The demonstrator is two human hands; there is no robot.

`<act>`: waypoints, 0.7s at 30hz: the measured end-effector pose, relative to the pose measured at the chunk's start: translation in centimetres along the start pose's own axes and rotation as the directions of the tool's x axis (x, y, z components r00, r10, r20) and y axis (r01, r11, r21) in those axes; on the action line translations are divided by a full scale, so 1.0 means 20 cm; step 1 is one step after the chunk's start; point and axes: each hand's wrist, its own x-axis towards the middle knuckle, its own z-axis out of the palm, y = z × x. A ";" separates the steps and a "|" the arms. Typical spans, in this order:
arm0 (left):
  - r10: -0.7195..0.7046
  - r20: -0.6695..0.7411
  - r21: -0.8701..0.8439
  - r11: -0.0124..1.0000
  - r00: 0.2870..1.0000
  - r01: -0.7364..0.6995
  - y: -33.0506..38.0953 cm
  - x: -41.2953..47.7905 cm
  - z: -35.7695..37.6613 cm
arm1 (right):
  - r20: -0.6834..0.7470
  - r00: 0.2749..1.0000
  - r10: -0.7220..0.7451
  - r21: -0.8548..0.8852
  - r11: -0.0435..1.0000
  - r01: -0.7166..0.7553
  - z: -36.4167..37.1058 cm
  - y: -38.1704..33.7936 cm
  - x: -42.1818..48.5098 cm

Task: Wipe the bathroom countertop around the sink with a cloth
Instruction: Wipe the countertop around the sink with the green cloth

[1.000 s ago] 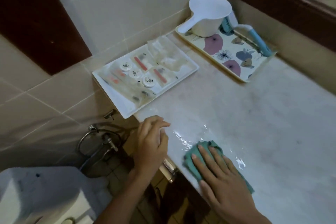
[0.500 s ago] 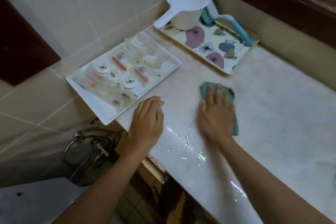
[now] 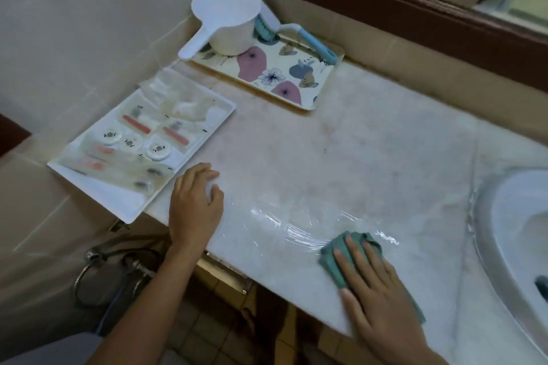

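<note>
A teal cloth lies flat on the pale marble countertop near its front edge. My right hand presses it down with straight, spread fingers and covers most of it. My left hand rests on the counter's left front corner with its fingers bent over the edge, holding nothing. Wet curved streaks shine on the stone between the two hands. The white sink shows at the right edge, close to the cloth.
A white tray of wrapped toiletries overhangs the counter's left end. Behind it a floral tray carries a white scoop and a blue-handled brush. A dark wooden mirror frame runs along the back. Pipes and a hose hang below the counter.
My right hand has slid the cloth from the middle of the counter back toward the front edge and rightward near the sink, leaving wet streaks. The left hand stays at the corner.
</note>
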 end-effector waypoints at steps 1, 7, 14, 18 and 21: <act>-0.004 -0.002 0.004 1.000 1.000 0.004 0.00 0.00 0.00 | -0.003 0.997 0.072 0.004 0.997 -0.072 -0.02 0.09 -0.01; 0.013 -0.003 0.025 1.000 1.000 -0.013 0.00 0.00 0.01 | -0.143 0.841 0.521 0.033 0.852 -0.522 -0.10 0.43 0.36; 0.012 -0.015 0.001 1.000 1.000 -0.012 0.00 0.00 0.01 | -0.126 0.798 0.589 0.070 0.808 -0.585 -0.09 0.02 0.89; -0.108 0.008 -0.067 0.992 0.994 0.108 0.03 0.01 0.02 | -0.091 0.948 0.306 0.097 0.950 -0.297 0.04 -0.45 0.68; -0.081 0.043 -0.061 0.995 0.996 0.083 0.16 0.03 0.05 | -0.016 0.999 0.045 0.058 0.997 -0.044 0.08 -0.50 0.33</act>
